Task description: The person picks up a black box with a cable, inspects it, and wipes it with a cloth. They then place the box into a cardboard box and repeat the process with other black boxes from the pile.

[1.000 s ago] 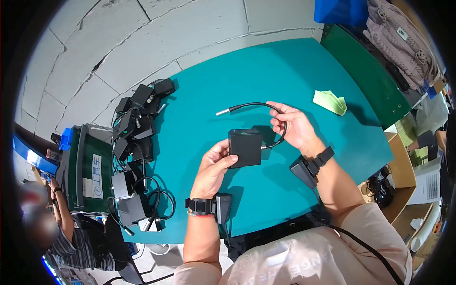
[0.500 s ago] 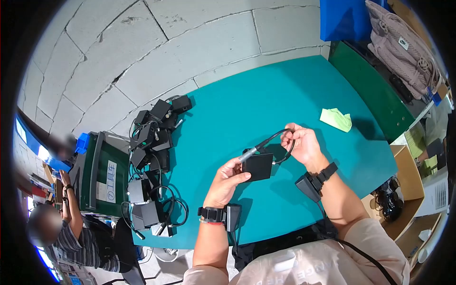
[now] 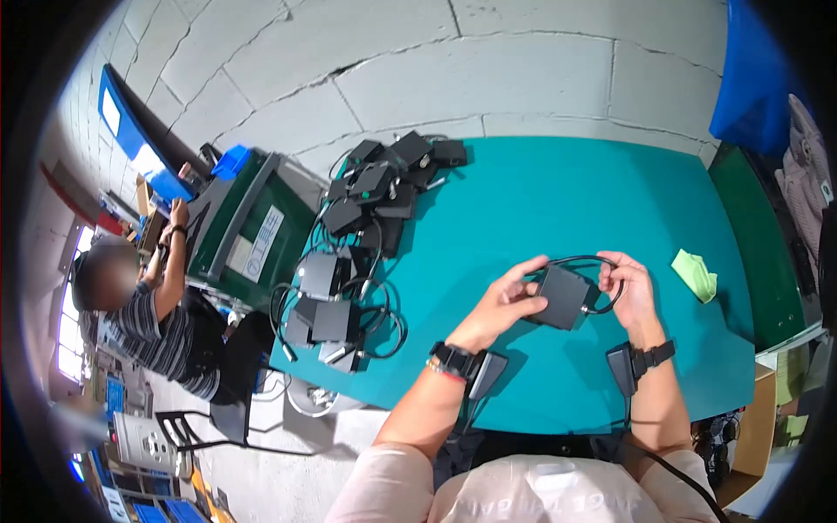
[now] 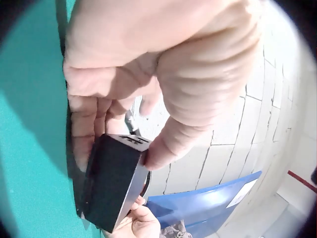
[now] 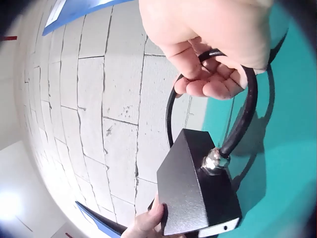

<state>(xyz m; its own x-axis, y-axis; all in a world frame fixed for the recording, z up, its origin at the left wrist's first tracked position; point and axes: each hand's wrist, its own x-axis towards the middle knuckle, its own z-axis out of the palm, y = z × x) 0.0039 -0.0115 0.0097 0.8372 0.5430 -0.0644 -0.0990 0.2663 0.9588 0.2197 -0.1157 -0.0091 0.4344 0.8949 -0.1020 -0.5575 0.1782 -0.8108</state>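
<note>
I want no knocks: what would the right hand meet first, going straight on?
Past the cable it grips, the right hand would likely meet the wall, across bare table; depth is unclear, so maybe the table first.

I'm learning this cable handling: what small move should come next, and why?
Probably the right hand should ease the black cable it holds toward the black box, since it loops out from the box's side while the left hand grips the box.

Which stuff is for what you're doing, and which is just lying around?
For the job:
black box in the left hand
its cable, held by the right hand
perhaps the similar boxes on the table

Seemingly just lying around:
light green cloth
small blue container
</note>
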